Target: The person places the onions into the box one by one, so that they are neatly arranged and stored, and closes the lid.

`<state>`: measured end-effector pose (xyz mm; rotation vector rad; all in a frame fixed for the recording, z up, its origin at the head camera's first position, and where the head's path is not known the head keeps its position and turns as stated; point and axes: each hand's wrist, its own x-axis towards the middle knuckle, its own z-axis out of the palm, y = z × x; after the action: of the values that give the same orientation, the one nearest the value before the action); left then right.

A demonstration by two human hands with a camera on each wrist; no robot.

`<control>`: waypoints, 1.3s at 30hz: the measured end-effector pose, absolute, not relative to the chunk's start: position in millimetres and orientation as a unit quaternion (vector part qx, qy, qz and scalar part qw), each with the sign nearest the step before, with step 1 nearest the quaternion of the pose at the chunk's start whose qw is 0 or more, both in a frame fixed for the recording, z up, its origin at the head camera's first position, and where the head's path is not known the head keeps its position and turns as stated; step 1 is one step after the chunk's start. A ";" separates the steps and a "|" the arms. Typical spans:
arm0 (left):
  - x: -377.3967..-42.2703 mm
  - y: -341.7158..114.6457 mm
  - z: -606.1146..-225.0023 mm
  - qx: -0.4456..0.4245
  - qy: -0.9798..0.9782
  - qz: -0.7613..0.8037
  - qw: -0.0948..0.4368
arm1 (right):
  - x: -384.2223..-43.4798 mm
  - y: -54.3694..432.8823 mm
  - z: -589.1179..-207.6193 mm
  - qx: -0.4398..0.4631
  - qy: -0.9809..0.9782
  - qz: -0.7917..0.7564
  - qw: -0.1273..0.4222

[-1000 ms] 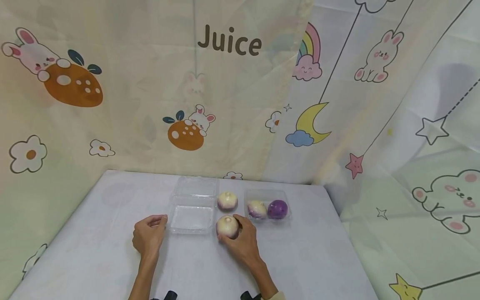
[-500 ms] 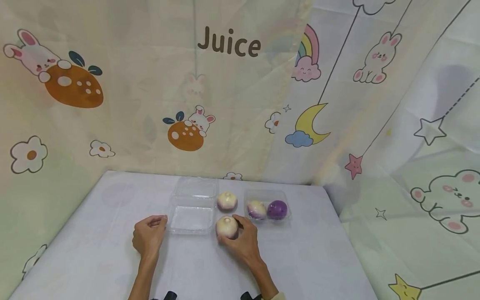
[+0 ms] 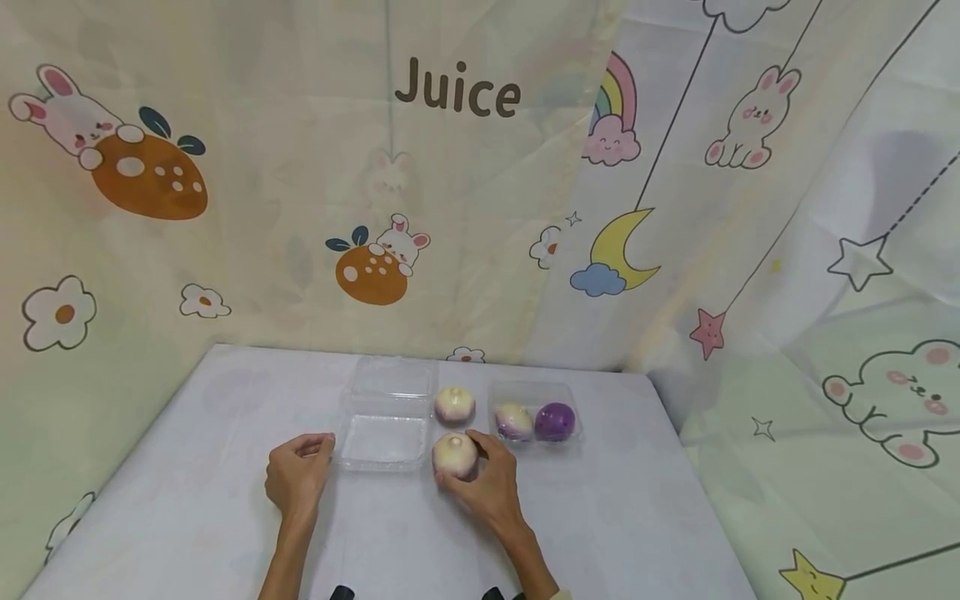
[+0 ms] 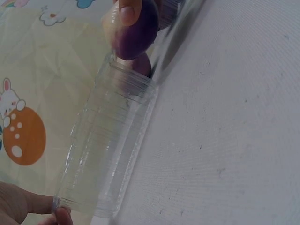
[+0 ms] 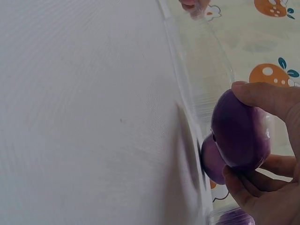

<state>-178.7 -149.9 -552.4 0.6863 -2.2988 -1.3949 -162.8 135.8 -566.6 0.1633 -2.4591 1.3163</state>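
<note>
Two-Handed Grip at the Lifting Stage

The right hand grips a glossy, rounded, turnip-like object, cream on top and purple below, with the thumb on one side and the fingers curled round the other. Both wrist views show this object raised clear of the white cloth-covered tabletop, just in front of a second cream-and-purple turnip-like object that rests on the surface. The left hand pinches the near-left edge of an open, clear plastic clamshell box, whose transparent lid lies folded back at the far side; nothing shows inside its base. To the right stands another clear plastic box, which holds one cream-and-purple round object and one solid purple round object, side by side. The step in hand is judged to be the carry: the object is lifted but lies in neither box. A move leftward would call for a steady pinch on the box edge, enough height to clear the low plastic wall, and a gentle release, since the smooth, round body could roll
</note>
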 end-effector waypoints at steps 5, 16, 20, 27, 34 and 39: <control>-180.7 -150.3 -550.4 0.241 -0.816 -0.492 0.187 | -164.8 136.3 -564.9 0.065 -0.864 0.464 0.183; -183.0 -153.0 -548.4 0.242 -0.815 -0.494 0.184 | -169.9 135.5 -557.2 0.080 -0.861 0.461 0.200; -177.6 -153.1 -551.6 0.241 -0.813 -0.498 0.181 | -167.8 135.6 -559.0 0.082 -0.859 0.465 0.199; -175.6 -150.8 -557.0 0.240 -0.814 -0.494 0.188 | -167.1 135.8 -557.9 0.098 -0.859 0.458 0.205; -178.0 -148.2 -556.2 0.239 -0.813 -0.493 0.195 | -169.5 135.7 -555.4 0.111 -0.855 0.456 0.221; -179.5 -146.9 -554.7 0.242 -0.813 -0.495 0.190 | -172.1 136.1 -554.5 0.119 -0.850 0.460 0.226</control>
<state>-179.5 -146.9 -554.7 0.6809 -2.2846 -1.3909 -172.1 136.1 -554.5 0.3288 -2.3435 1.2692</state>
